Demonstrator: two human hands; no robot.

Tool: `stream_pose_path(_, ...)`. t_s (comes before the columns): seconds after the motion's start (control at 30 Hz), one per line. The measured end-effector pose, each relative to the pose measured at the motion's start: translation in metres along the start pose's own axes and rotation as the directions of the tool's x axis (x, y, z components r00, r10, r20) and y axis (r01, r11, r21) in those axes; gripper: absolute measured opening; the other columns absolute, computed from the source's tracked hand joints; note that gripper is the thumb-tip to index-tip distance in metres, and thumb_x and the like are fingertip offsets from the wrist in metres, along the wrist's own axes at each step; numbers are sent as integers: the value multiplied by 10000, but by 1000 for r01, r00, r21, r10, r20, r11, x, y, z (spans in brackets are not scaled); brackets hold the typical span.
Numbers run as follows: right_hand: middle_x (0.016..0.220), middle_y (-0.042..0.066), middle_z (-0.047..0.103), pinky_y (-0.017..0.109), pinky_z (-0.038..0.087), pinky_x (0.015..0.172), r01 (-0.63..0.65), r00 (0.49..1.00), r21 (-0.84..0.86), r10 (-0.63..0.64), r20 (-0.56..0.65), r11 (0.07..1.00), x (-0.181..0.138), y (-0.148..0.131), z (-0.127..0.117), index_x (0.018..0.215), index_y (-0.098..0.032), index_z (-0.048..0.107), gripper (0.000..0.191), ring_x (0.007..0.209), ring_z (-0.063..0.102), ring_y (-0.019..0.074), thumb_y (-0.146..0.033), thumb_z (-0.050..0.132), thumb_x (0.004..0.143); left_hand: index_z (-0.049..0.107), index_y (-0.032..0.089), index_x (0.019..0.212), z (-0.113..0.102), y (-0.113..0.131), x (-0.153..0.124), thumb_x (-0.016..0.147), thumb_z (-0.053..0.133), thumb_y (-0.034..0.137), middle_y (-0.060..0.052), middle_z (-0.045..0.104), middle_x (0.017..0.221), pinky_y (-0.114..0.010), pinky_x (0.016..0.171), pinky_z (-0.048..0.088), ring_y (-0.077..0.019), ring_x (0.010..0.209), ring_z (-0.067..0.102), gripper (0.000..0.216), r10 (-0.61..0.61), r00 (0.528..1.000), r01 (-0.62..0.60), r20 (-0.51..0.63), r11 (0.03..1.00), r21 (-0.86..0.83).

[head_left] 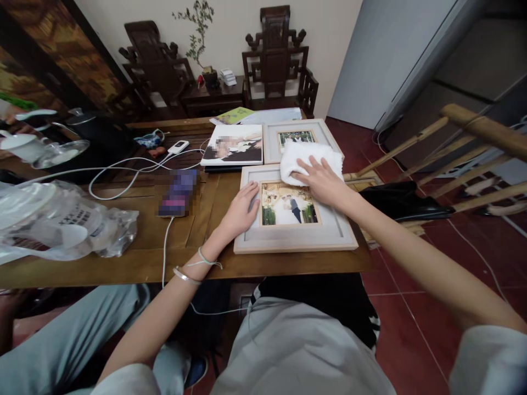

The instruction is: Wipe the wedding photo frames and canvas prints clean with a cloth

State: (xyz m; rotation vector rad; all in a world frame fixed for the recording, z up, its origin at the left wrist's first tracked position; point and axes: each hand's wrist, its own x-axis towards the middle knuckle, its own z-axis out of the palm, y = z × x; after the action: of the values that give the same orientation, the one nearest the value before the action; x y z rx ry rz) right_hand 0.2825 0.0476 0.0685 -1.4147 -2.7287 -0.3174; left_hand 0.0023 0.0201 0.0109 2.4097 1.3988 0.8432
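Note:
A light wooden picture frame (296,244) with a wide pale border lies at the table's near edge. It holds a photo (289,204) of a couple outdoors. My left hand (242,207) rests on the frame's left side, fingers stretched out flat. At the frame's upper right, my right hand (323,178) grips a folded white cloth (307,156) and presses it down, fingers over its top. The cloth also overlaps a second picture frame (272,134) behind, partly hiding its photo. Left of that lies a photo panel (251,144) on top of a dark item.
The wooden table (197,236) also bears a phone (178,193) with a white cable, a plastic bag (74,219), a black kettle (93,131) and a green booklet (234,115). A bamboo chair (411,148) stands at right. Another person's leg (78,334) is at lower left.

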Motion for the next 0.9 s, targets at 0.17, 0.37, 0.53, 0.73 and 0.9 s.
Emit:
stream_pose_path(0.17,1630,207,422,683,379,1115,74,992,-57,-68,105,996,-31,-26,-11,1510,-190,550,744,1471,394,487,78,422,828,588,74,1413,0,1,1,1002,461,255,-205,545,1542,-535,1276,332,-306,1506,447,466,0,1000,0,4,1000,2)
stream_pose_path(0.37,1597,190,479,616,483,1092,217,939,148,-247,238,965,-115,-65,-57,1519,-206,540,841,1424,495,437,99,466,739,594,108,1409,1,2,1,995,454,241,-178,564,1532,-553,1267,342,-304,1502,454,457,-3,1000,3,-12,1000,-3)
stream_pose_path(0.53,1648,106,432,549,494,1130,275,927,279,-330,177,920,-137,-80,-73,1546,-247,495,918,1457,476,375,98,458,696,591,95,1408,1,1,0,1000,455,251,-183,560,1535,-538,1269,344,-298,1500,457,458,6,1000,-6,-11,1000,3)
stream_pose_path(0.73,1639,157,430,632,438,1119,161,980,153,-176,95,975,-74,-55,-30,1534,-168,499,858,1485,403,425,117,393,732,590,84,1414,0,0,1,1008,456,267,-193,552,1539,-530,1274,339,-297,1498,460,465,13,1000,-13,4,1000,2)
stream_pose_path(0.9,1693,165,327,695,317,1172,39,998,66,-36,-46,997,-10,-14,1,1542,-127,484,804,1551,254,445,105,369,780,589,100,1424,-2,-1,1,1008,466,274,-184,551,1543,-543,1272,336,-300,1497,462,467,15,1000,-15,11,1000,-11)
